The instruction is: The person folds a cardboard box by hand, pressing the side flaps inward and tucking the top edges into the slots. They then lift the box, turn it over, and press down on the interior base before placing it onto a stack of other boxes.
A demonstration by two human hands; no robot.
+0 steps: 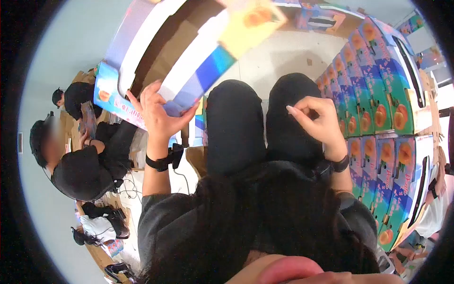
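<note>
Left hand (160, 111), fingers spread, grips peach-print carton (190, 57), 11 o'clock; lettering blurred. Right hand (318, 120) curled, contents: can't tell. Stacked cartons (378, 90), 3 o'clock: pink script, illegible.

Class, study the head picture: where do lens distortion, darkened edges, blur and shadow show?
Head view: the wide lens bows the surroundings, with black corners; the open box is smeared, most at its yellow end, probably from motion; the stacked cartons look crisper; a soft shadow lies on the pale floor beyond the knees.

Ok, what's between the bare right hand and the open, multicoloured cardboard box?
In the head view, two black-trousered knees, with pale floor between them.
</note>
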